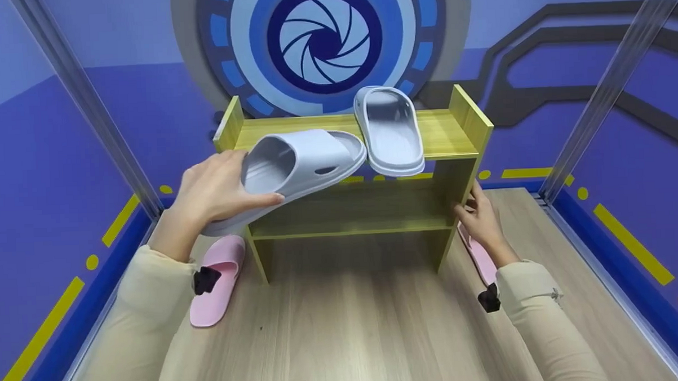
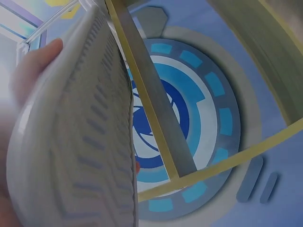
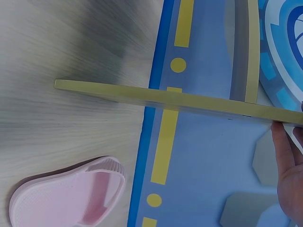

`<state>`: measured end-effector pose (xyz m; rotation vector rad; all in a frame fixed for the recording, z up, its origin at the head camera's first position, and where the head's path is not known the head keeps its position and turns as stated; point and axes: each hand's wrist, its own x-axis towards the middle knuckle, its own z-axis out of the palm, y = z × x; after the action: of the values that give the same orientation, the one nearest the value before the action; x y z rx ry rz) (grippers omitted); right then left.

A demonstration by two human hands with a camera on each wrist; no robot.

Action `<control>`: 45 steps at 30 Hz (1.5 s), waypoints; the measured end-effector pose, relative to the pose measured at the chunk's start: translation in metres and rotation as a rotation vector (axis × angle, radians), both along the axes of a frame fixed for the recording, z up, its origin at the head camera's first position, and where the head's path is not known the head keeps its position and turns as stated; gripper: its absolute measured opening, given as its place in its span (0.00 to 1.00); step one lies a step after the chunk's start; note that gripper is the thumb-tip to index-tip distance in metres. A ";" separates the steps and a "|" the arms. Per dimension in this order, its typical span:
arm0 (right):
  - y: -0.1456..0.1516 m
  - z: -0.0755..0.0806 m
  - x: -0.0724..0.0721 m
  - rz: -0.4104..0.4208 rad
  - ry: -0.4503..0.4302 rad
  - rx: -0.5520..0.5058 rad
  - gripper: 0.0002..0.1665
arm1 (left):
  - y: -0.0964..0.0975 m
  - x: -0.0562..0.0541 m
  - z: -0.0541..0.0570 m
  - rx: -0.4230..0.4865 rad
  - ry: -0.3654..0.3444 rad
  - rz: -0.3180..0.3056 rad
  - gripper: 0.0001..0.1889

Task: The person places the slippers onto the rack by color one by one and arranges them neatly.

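Observation:
My left hand (image 1: pixel 209 186) grips a light grey slipper (image 1: pixel 321 151) near its heel, thumb along the near side. The slipper is tilted, its toe over the yellow wooden rack (image 1: pixel 352 232) and beside a second grey slipper (image 1: pixel 394 129); whether the two touch I cannot tell. That second slipper lies on the top shelf, heel toward me. Its held mate shows its patterned sole (image 2: pixel 94 127) in the left wrist view. Against the outer face of the rack's right side panel (image 3: pixel 189 100), my right hand (image 1: pixel 482 219) rests with extended fingers (image 3: pixel 283 151).
One pink slipper (image 1: pixel 215 290) lies on the wooden floor (image 1: pixel 344 337) left of the rack. Another pink slipper (image 3: pixel 61 198) is to its right, partly behind my right hand in the head view. A blue patterned wall (image 1: pixel 144 107) stands behind, with metal posts (image 1: pixel 88 103) at the sides.

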<state>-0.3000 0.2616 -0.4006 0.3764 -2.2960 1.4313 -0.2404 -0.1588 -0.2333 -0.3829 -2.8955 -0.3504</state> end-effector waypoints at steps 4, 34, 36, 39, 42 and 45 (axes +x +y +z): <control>-0.001 0.000 0.000 -0.012 -0.002 0.008 0.39 | 0.004 -0.004 0.003 0.003 -0.021 0.036 0.46; 0.016 -0.024 -0.022 -0.059 0.047 0.057 0.40 | 0.034 -0.049 0.005 -0.014 -0.081 0.229 0.49; 0.016 -0.024 -0.022 -0.057 0.042 0.059 0.40 | 0.034 -0.050 0.004 -0.015 -0.068 0.237 0.49; 0.016 -0.023 -0.021 -0.055 0.040 0.056 0.40 | 0.034 -0.050 0.003 -0.009 -0.053 0.235 0.50; 0.016 -0.023 -0.021 -0.057 0.038 0.064 0.40 | 0.033 -0.049 0.003 -0.002 -0.040 0.221 0.50; 0.016 -0.023 -0.020 -0.057 0.035 0.071 0.40 | 0.031 -0.046 0.002 0.010 -0.031 0.196 0.49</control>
<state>-0.3201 0.2777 -0.4238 0.3511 -2.3150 1.3083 -0.2866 -0.1280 -0.2315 -0.0910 -2.9268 -0.3414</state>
